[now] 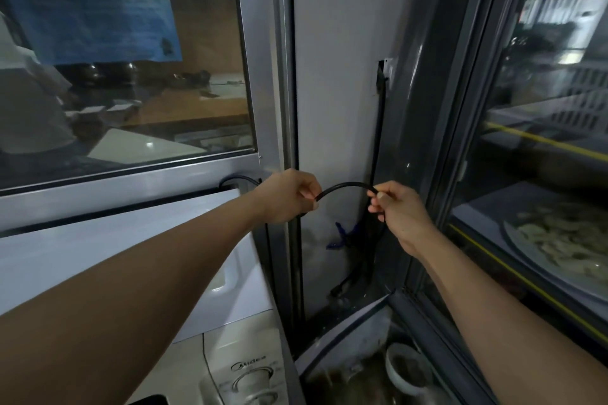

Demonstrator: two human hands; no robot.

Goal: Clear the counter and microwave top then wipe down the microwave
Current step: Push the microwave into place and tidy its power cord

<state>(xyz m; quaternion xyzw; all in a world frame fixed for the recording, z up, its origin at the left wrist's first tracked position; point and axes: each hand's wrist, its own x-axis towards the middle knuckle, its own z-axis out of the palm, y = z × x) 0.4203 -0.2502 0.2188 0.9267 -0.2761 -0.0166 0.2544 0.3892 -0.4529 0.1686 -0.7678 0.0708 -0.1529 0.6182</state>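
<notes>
A white microwave (138,240) fills the lower left, its bare top under my left forearm and its control knobs (251,378) at the bottom. A black power cord (345,186) arches between my two hands beside the microwave's right rear corner. My left hand (289,196) pinches one end of the arch. My right hand (399,212) pinches the other end, and the cord hangs down from it into the gap by the wall. Another stretch of the cord (237,178) curves behind the microwave.
A window with a metal frame (263,76) stands behind the microwave. A glass-fronted display case (539,174) with a tray of food is at the right. A wall socket (385,74) sits above the cord. A small bowl (406,368) lies low in the gap.
</notes>
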